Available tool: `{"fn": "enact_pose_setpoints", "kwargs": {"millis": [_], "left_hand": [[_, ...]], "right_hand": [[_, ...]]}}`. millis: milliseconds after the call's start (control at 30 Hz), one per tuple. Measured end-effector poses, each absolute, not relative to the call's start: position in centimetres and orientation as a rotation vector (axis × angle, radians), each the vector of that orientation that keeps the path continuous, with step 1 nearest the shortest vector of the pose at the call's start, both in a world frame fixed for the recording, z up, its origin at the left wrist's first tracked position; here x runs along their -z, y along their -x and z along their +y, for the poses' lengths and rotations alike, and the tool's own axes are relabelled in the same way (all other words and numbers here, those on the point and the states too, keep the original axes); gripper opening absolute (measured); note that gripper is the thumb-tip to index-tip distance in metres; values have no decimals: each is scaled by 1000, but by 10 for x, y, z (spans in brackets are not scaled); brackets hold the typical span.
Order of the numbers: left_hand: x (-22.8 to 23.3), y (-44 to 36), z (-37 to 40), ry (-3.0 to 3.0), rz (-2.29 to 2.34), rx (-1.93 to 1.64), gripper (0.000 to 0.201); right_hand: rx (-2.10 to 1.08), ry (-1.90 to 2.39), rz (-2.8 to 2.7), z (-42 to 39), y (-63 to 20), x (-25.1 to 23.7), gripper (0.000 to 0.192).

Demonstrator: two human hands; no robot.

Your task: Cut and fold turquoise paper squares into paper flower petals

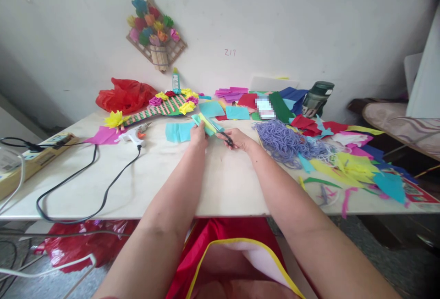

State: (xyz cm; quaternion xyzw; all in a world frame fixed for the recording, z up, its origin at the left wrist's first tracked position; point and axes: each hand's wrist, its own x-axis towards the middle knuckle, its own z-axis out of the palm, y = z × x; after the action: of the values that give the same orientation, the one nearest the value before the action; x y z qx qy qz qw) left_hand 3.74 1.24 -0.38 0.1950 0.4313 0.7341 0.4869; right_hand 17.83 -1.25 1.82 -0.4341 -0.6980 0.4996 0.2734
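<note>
Scissors biting into folded paper at the middle of the table

Left hand (198, 135) pinches a folded wad of teal and yellow paper (203, 122), fingers closed on its near end, holding it just above the white table (220, 184); right hand (239, 139) is wrapped round the dark handles of the scissors (222, 134), blades angled up-left and meeting the paper's edge. A teal sheet (178, 131) lies flat just left of the left hand, touching the tabletop. Further left sits a glue gun (133, 135) with its black cord (85, 170) looping toward the near edge. Right of the right hand there's a heap of purple yarn (285, 141), then a scatter of coloured scraps (354, 163). Behind the hands, by the wall, a striped piece with paper flowers (165, 105) and a red bag (125, 95)
</note>
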Motion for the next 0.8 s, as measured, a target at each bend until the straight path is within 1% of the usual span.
{"fn": "enact_pose_setpoints", "kwargs": {"millis": [167, 400, 667, 800], "left_hand": [[4, -37, 12, -474, 1083, -1785, 12], [2, -37, 12, -429, 1073, -1795, 9], [0, -36, 11, -420, 1104, -1787, 10], [-1, -36, 11, -403, 1086, -1792, 11]], "right_hand": [[-1355, 1192, -1827, -16, -176, -20, 34], [-1353, 1173, -1795, -10, -176, -12, 32], [-1303, 1158, -1825, -7, -176, -9, 34], [-1272, 1130, -1852, -3, -176, -5, 31]]}}
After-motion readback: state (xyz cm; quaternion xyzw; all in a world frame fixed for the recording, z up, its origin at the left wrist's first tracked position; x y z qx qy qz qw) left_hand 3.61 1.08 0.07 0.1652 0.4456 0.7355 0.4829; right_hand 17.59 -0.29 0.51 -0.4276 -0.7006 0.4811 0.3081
